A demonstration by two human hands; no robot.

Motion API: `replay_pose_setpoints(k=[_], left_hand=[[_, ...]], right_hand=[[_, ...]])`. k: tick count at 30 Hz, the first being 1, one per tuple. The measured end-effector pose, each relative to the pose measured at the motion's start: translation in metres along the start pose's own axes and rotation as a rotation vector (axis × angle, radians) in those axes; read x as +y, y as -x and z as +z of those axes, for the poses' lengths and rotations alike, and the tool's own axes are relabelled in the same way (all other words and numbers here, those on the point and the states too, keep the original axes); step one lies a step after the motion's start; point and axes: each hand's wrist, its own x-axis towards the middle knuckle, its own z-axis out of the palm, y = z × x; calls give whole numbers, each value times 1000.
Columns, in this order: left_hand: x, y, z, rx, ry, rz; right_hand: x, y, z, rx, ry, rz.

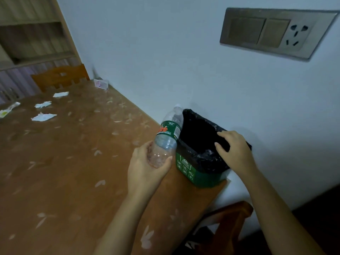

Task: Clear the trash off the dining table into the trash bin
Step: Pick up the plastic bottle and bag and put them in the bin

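At centre frame, the left hand grips the base of a clear plastic bottle, tilted toward a green trash bin on the table corner. The right hand holds the bin's black liner. Crumpled tissues lie upper left.

The trash bin stands at the table corner, tight against the wall, its lined mouth open upward. The right hand grips the right rim, covering that side. The bottle, held in the left hand, crowds the left rim. Bare tabletop stretches toward scattered paper scraps.
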Motion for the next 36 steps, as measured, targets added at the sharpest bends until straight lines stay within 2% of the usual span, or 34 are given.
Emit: replay_pose_setpoints(k=[13, 17, 23, 31, 36], left_hand=[[27, -34, 58, -94, -253, 164], [33, -47, 81, -121, -248, 180], [35, -38, 106, -255, -222, 239], [-3, 5, 52, -175, -366, 347], [-39, 44, -10, -111, -461, 282]], right_hand=[[12, 25, -12, 56, -30, 74], [13, 24, -10, 74, -20, 79], [15, 29, -10, 59, -4, 99], [-10, 48, -9, 46, 42, 35], [-50, 77, 4, 34, 57, -77]])
